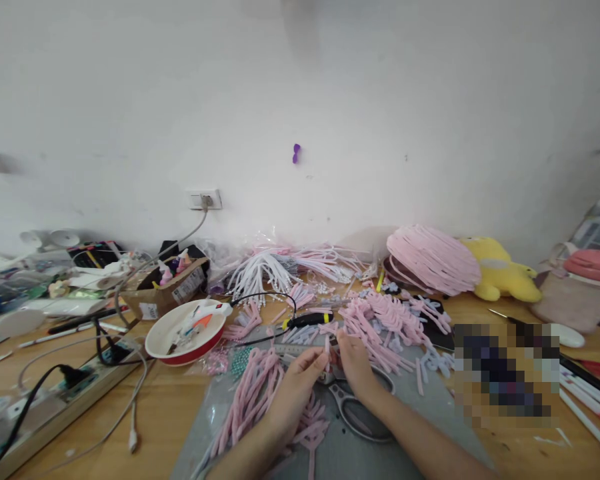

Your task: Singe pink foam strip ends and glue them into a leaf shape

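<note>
My left hand (293,390) and my right hand (356,365) meet over a grey mat (420,400) on the wooden table. Together their fingertips pinch a short pink pipe-cleaner piece (327,347), held upright between them. Under my left hand lies a heap of pink pipe cleaners (250,400). Grey-handled scissors (360,410) lie on the mat below my right wrist. More cut pink pieces (380,323) are piled just beyond my right hand.
A red-rimmed bowl (163,340) holds a white glue gun (200,319). A power strip (65,393) with cables sits at left. White pipe cleaners (260,270), a pink disc (433,260), a yellow plush toy (503,273) and a cardboard box (167,290) line the back wall.
</note>
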### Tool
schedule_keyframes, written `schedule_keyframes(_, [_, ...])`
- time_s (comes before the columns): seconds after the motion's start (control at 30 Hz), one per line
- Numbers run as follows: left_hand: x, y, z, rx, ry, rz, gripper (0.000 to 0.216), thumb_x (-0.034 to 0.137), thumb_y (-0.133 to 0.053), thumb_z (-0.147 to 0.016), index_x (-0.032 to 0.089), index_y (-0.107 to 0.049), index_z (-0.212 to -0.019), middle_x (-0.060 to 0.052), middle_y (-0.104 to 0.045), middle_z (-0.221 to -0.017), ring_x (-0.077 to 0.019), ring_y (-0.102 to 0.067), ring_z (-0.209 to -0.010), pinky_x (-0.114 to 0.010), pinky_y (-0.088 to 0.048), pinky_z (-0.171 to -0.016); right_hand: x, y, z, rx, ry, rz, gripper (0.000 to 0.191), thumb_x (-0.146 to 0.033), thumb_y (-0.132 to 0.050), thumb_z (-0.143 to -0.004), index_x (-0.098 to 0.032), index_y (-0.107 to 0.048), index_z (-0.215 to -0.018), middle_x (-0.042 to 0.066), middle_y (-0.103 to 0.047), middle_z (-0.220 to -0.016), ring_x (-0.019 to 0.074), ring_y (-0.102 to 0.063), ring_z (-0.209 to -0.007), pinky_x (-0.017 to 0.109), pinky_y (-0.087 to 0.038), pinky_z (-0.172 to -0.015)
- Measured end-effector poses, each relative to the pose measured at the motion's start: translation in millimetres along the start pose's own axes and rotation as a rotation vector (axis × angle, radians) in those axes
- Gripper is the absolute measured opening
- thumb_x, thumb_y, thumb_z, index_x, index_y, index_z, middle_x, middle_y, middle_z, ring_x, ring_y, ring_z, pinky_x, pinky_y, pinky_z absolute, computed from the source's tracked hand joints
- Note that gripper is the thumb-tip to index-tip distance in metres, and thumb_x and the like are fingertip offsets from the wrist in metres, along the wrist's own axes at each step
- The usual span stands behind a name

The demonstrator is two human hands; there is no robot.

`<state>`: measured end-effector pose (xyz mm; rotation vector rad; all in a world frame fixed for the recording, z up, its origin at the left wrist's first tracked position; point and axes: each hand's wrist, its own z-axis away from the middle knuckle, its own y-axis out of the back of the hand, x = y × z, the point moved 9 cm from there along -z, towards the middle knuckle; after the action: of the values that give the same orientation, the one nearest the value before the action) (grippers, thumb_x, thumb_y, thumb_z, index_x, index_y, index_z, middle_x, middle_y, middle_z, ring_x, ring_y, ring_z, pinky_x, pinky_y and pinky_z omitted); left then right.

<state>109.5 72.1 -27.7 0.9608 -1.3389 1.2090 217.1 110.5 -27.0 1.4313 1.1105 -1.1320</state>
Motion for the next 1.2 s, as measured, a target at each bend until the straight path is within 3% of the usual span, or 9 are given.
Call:
schedule_keyframes(0.43, [2.9,-0.1,0.5,-0.001,0.004,0.012,0.024,0.039,-0.057,-0.072,0.017,-0.065,-0.078,-0.001,-0.065,-0.079,-0.0195,-0.053,-0.084,-0.028,-0.037,-0.079,4.6,-2.3,-1.3,-0.048,-0.063,-0.103,0.052,-0.066,-0.035,-0.068,-0.023,-0.03,-0.04,-0.002,-0.031,-0.039,0.0118,-0.029,-0.039,0.027,-0.024,-0.04])
schedule_keyframes(0.77, [2.4,-0.4,-0.7,-0.015,0.005,0.003,0.033,0.043,-0.057,-0.071,0.016,-0.068,-0.086,-0.005,-0.068,-0.087,-0.0219,-0.056,-0.087,-0.031,-0.038,-0.083,5.7,7.3,0.4,0.054,-0.184,-0.124,0.046,-0.063,-0.04,-0.066,-0.023,-0.035,-0.044,-0.002,-0.038,-0.039,0.0135,-0.037,-0.041,0.026,-0.03,-0.041])
schedule_keyframes(1.2, [-2.2,-1.8,-0.3,-0.033,-0.003,0.015,0.028,0.039,-0.055,-0.075,0.016,-0.067,-0.087,-0.003,-0.067,-0.083,-0.0198,-0.054,-0.085,-0.029,-0.036,-0.081,-2.6,3.0,0.7,0.024,-0.043,-0.048,0.045,-0.057,-0.034,-0.072,-0.024,-0.029,-0.041,-0.003,-0.034,-0.038,0.0127,-0.032,-0.039,0.027,-0.028,-0.04])
